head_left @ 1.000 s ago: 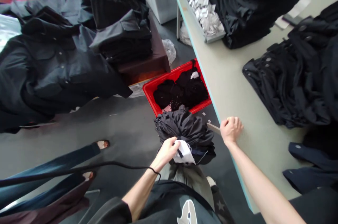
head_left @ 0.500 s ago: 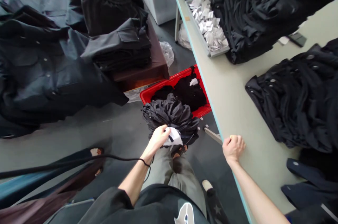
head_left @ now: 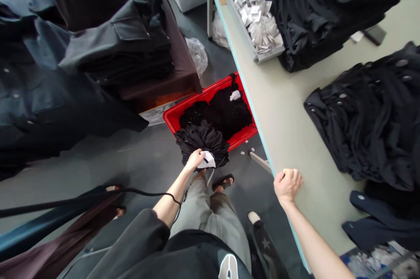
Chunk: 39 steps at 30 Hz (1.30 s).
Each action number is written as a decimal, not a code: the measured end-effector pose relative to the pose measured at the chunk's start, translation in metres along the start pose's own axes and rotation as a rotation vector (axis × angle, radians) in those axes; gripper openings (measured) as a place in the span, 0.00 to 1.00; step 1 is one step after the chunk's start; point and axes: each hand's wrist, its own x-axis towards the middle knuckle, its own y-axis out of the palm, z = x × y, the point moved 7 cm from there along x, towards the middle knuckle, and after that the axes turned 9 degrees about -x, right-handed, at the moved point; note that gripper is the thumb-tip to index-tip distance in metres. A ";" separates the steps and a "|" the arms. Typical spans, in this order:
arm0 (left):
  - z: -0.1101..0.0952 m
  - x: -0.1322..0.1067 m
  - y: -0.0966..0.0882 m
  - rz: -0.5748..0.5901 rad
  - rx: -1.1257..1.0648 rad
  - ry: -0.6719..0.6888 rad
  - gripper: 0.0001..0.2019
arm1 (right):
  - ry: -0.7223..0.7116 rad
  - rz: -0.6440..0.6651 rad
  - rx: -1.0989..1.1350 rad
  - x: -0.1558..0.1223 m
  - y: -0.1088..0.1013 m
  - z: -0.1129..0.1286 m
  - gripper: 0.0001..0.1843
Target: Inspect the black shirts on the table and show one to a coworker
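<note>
Left hand [head_left: 194,159]: clamped on white piece [head_left: 208,160] at bundle's 6 o'clock.
Bundle [head_left: 201,136]: overlaps bin [head_left: 243,139] at its 7 o'clock.
Right hand [head_left: 288,184]: fist closed, resting on table [head_left: 292,125].

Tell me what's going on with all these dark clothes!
The person's left hand grips a gathered bundle of dark cloth, with a white piece at the fingers. It overlaps the red bin in view; touching, I can't tell. Black cloth fills the bin. The right hand, curled, rests on the table, which bears dark garments and a tray of small white labels.
</note>
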 end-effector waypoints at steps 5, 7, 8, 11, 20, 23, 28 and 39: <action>0.015 0.018 0.020 0.071 0.097 -0.047 0.10 | 0.008 0.010 0.028 0.000 0.000 0.000 0.03; 0.018 0.024 0.026 0.093 0.124 -0.065 0.12 | 0.014 0.022 0.031 0.000 0.001 -0.001 0.03; 0.019 0.027 0.028 0.104 0.135 -0.072 0.13 | 0.016 0.026 0.028 0.000 0.001 -0.001 0.03; 0.020 0.034 0.032 0.129 0.160 -0.085 0.17 | 0.012 0.020 0.015 0.000 0.002 -0.001 0.03; 0.020 0.034 0.037 0.129 0.173 -0.080 0.13 | 0.007 0.008 0.021 0.000 0.001 -0.001 0.05; 0.021 0.033 0.038 0.137 0.178 -0.093 0.13 | 0.016 0.018 0.029 0.000 0.002 -0.001 0.05; 0.024 0.032 0.038 0.143 0.185 -0.106 0.14 | 0.049 0.053 0.050 -0.002 0.006 -0.004 0.04; 0.028 0.032 0.037 0.113 0.157 -0.122 0.12 | 0.075 0.077 0.079 0.000 0.005 -0.005 0.04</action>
